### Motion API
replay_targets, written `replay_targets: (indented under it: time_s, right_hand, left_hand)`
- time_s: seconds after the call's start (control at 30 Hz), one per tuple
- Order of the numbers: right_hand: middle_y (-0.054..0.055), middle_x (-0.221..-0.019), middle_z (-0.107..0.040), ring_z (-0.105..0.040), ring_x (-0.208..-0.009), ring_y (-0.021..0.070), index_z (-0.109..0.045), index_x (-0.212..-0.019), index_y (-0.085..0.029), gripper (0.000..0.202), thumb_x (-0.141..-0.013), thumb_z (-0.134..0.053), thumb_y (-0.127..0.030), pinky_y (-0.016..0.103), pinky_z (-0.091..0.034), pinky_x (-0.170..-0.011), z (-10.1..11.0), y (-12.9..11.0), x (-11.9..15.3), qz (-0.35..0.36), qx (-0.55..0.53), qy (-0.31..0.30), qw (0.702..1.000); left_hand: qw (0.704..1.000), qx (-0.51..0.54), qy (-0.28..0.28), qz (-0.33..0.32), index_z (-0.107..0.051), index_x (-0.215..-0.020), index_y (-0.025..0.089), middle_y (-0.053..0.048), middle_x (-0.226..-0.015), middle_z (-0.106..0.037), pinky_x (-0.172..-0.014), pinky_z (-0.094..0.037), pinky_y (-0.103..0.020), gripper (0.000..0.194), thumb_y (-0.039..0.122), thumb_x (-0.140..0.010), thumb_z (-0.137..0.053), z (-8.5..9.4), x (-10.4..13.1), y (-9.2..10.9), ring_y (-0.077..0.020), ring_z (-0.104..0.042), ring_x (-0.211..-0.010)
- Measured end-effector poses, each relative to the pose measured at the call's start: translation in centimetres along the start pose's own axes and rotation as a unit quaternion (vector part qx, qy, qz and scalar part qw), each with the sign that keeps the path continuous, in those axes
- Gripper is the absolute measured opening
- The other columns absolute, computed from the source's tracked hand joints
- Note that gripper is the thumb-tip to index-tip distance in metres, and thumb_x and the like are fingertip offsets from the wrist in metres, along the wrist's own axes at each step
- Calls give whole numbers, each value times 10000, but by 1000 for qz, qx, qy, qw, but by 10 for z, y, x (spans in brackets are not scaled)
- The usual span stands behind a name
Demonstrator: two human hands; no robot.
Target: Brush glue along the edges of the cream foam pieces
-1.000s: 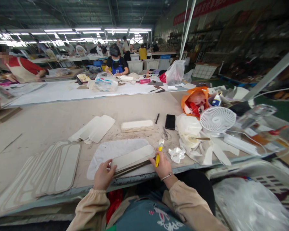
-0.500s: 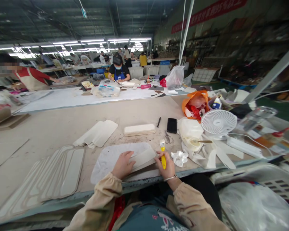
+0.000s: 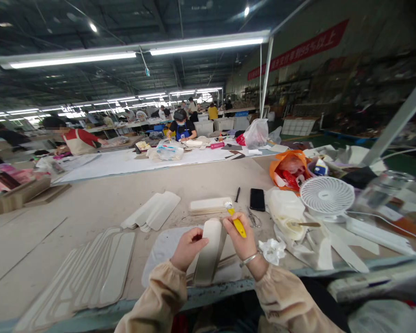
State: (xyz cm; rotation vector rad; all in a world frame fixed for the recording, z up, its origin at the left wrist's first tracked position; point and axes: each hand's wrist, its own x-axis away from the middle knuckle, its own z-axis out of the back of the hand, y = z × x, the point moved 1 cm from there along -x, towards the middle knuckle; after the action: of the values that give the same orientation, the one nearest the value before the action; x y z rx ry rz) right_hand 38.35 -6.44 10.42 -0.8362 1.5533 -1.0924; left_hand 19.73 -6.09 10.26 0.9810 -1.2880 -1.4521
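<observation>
A long pale piece with rounded ends (image 3: 209, 247) is raised at a tilt over a white sheet (image 3: 159, 249) at the table's front edge. My left hand (image 3: 190, 247) pinches its left side. My right hand (image 3: 241, 236) is closed round a yellow-handled brush (image 3: 238, 225), its fingertips at the piece's upper right edge. Behind the hands lies a stack of pale strips (image 3: 208, 206). Fanned pale pieces (image 3: 154, 210) lie to its left, and several outlined pieces (image 3: 116, 268) overlap at the front left.
To the right are scissors (image 3: 253, 217), a black phone (image 3: 257, 200), crumpled white paper (image 3: 272, 251), a pale tub (image 3: 287, 208) holding a stick and a white fan (image 3: 327, 196). An orange bag (image 3: 289, 171) stands behind. A co-worker in a blue apron (image 3: 182, 127) sits across.
The view has tilted up. The pale piece that lay flat is now lifted and turned lengthwise. My left hand has closed on it, and the right hand with the brush is higher.
</observation>
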Motion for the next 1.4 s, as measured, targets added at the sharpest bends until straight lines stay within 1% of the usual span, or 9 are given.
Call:
replay_targets:
  time_s: [0.13, 0.3, 0.47, 0.6, 0.9, 1.0, 1.17, 1.33, 1.4]
  right_hand:
    - [-53, -719, -492, -474, -612, 145, -454, -903, -252, 396, -707, -754, -419, 278, -444, -593, -14, -17, 2, 29, 42, 28, 998]
    - [-87, -649, -376, -366, -552, 117, -424, -852, -245, 382, -690, -734, -399, 251, -376, -541, -18, -26, 2, 5, 18, 54, 998]
    - [-93, -626, -344, -330, -534, 116, -422, -852, -249, 350, -716, -709, -394, 253, -353, -534, -13, -24, 2, -4, 20, 43, 999]
    - [-86, -635, -348, -349, -540, 124, -426, -866, -253, 306, -743, -680, -371, 256, -359, -529, -9, -23, 2, 14, 32, 33, 999]
    - [-86, -631, -374, -374, -533, 126, -434, -860, -253, 238, -762, -639, -323, 258, -364, -542, -1, -24, 2, 35, 55, 19, 998]
    - [-89, -621, -357, -367, -529, 128, -429, -868, -255, 228, -775, -629, -312, 259, -352, -538, 2, -22, 3, 34, 49, 5, 998]
    - [-84, -619, -356, -365, -528, 131, -432, -858, -255, 213, -787, -621, -321, 258, -343, -531, 7, -25, 3, 38, 60, 10, 997]
    - [-76, -639, -356, -363, -550, 132, -422, -839, -257, 262, -781, -637, -394, 254, -348, -540, 14, -21, -5, 32, 50, 17, 998]
    - [-72, -655, -365, -366, -566, 129, -415, -840, -254, 300, -769, -653, -422, 250, -347, -545, 18, -14, -11, 14, 32, 26, 999]
  left_hand:
    - [996, 79, 45, -5, -632, -794, 155, -8, -714, -624, -611, -419, -258, 271, 390, -713, -741, -16, 12, 3, -142, -527, -649]
    - [990, 116, 74, -4, -618, -794, 166, 12, -689, -597, -613, -418, -259, 292, 419, -721, -745, -30, 18, -3, -143, -527, -656]
    - [990, 109, 85, -8, -600, -766, 163, 26, -675, -565, -595, -400, -244, 287, 396, -719, -761, -34, 18, -4, -118, -481, -634]
    - [989, 122, 85, -4, -560, -730, 172, 35, -647, -540, -574, -388, -241, 314, 409, -704, -764, -39, 20, 1, -114, -463, -614]
    - [987, 137, 82, 5, -556, -721, 177, 35, -640, -544, -572, -398, -241, 341, 436, -686, -776, -46, 18, 2, -117, -484, -605]
    - [985, 159, 66, 7, -600, -780, 164, 10, -686, -601, -596, -424, -257, 330, 429, -693, -778, -49, 18, 0, -138, -531, -637]
    - [972, 228, -10, 58, -682, -893, 144, -41, -769, -692, -646, -462, -293, 347, 415, -702, -783, -56, 26, -4, -169, -592, -659]
    - [965, 220, -92, 109, -746, -890, 154, -43, -756, -723, -631, -453, -279, 356, 427, -668, -803, -60, 44, -20, -172, -602, -641]
    - [961, 222, -104, 127, -758, -878, 145, -52, -759, -727, -631, -454, -278, 382, 431, -633, -823, -61, 53, -27, -177, -605, -647]
